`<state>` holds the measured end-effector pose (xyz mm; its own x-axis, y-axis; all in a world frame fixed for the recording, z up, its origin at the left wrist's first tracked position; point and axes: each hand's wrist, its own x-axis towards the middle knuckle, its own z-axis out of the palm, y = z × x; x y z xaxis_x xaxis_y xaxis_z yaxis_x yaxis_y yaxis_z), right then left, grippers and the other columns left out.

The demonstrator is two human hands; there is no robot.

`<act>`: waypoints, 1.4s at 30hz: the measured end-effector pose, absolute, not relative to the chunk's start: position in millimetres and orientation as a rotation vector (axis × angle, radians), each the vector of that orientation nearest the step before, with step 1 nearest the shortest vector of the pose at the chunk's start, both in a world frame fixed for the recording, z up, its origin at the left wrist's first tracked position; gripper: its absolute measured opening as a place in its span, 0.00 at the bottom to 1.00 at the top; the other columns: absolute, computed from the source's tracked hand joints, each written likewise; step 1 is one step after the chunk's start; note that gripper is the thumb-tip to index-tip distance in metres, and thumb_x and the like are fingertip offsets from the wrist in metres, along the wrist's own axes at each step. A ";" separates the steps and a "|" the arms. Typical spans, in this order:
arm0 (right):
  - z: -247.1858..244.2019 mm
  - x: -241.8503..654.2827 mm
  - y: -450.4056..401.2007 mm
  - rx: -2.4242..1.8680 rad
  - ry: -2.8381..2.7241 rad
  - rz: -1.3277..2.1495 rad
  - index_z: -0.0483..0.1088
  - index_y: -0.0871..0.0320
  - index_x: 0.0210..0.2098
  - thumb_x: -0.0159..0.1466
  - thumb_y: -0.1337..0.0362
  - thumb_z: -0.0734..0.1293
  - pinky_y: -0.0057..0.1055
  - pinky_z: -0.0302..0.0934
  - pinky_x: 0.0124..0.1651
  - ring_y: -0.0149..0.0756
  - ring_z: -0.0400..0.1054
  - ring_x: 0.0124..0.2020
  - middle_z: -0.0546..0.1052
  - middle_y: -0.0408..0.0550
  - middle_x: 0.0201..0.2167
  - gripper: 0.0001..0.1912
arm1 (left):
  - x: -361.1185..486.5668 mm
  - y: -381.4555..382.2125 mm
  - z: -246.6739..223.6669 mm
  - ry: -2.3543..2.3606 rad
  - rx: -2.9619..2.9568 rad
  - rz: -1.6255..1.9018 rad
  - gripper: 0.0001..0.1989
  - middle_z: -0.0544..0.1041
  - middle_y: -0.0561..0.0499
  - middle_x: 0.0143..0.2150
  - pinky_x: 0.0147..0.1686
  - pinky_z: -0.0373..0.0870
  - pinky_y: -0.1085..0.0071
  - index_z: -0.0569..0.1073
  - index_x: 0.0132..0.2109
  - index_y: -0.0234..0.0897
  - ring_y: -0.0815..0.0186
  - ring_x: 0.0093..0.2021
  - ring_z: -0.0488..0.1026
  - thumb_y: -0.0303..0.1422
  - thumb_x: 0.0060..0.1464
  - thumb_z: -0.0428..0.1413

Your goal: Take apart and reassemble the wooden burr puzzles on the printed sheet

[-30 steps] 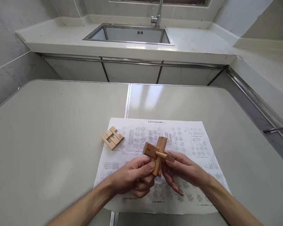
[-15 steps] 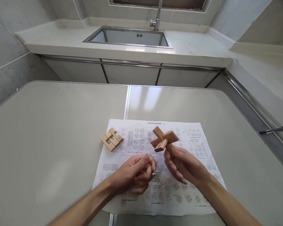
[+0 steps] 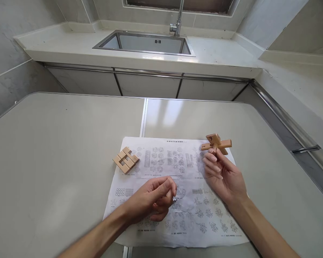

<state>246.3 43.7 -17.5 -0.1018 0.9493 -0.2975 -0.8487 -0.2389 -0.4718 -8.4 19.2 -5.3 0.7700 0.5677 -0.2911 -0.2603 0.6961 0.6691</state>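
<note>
Just beyond the right hand (image 3: 227, 175), a cross-shaped wooden assembly (image 3: 223, 144) is held up, one arm of it pinched between thumb and fingers, against the far right corner of a printed sheet (image 3: 188, 184). Across from it, the left hand (image 3: 158, 197) curls in a loose fist; from here I cannot tell whether anything is inside. Beyond that fist, to its left, pale wooden blocks (image 3: 129, 163) overlap the sheet's edge on the table (image 3: 56, 161).
</note>
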 end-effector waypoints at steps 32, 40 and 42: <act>-18.5 263.0 51.2 -0.423 0.053 1.658 0.61 0.55 0.44 0.77 0.70 0.57 0.21 0.67 0.19 0.27 0.65 0.20 0.66 0.39 0.28 0.05 | -10.0 19.8 0.7 0.530 0.775 0.456 0.21 0.54 0.64 0.21 0.16 0.52 0.80 0.68 0.38 0.38 0.76 0.18 0.46 0.51 0.68 0.57; -17.8 260.4 50.1 -0.419 0.042 1.693 0.63 0.55 0.44 0.77 0.67 0.59 0.19 0.68 0.20 0.25 0.65 0.21 0.68 0.39 0.29 0.04 | -23.1 26.0 18.3 0.693 1.051 0.493 0.22 0.58 0.63 0.22 0.18 0.57 0.76 0.67 0.38 0.39 0.75 0.18 0.54 0.53 0.67 0.55; -17.9 256.4 48.5 -0.451 -0.020 1.714 0.64 0.55 0.44 0.75 0.67 0.64 0.17 0.68 0.20 0.24 0.64 0.21 0.68 0.38 0.28 0.03 | -31.5 30.1 25.6 0.843 1.249 0.596 0.20 0.61 0.60 0.24 0.21 0.59 0.74 0.68 0.38 0.40 0.73 0.20 0.58 0.52 0.68 0.54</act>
<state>256.4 48.5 -17.9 -0.1222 0.9508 -0.2846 -0.9441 -0.1998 -0.2623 -31.5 30.1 25.6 0.5741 0.7882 -0.2219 0.0537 0.2342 0.9707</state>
